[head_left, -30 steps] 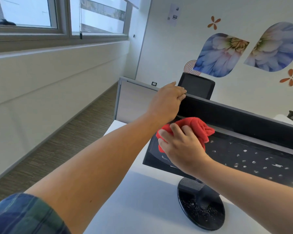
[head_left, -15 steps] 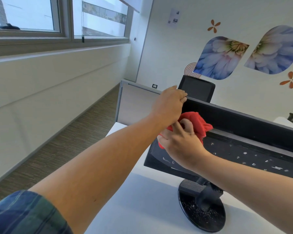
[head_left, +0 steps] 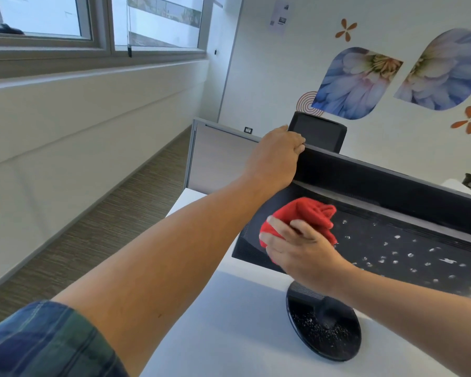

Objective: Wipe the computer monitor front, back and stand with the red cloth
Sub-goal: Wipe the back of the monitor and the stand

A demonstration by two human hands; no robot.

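The smooth white desk (head_left: 223,327) carries a black plastic monitor (head_left: 397,240), tilted, its facing panel ribbed near the edges and dotted with pale specks. Its round glossy stand base (head_left: 324,333) is gritty with crumbs. The left hand (head_left: 275,156) curls over the monitor's upper corner. The right hand (head_left: 302,251) grips the bunched, fuzzy red cloth (head_left: 307,213), pressed against the panel near its left end.

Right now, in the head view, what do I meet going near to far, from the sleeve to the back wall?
Nearest first: blue plaid sleeve → round black stand base → right hand gripping the crumpled red cloth → left hand holding the top edge of the black monitor → black chair back → blue flower wall decal.
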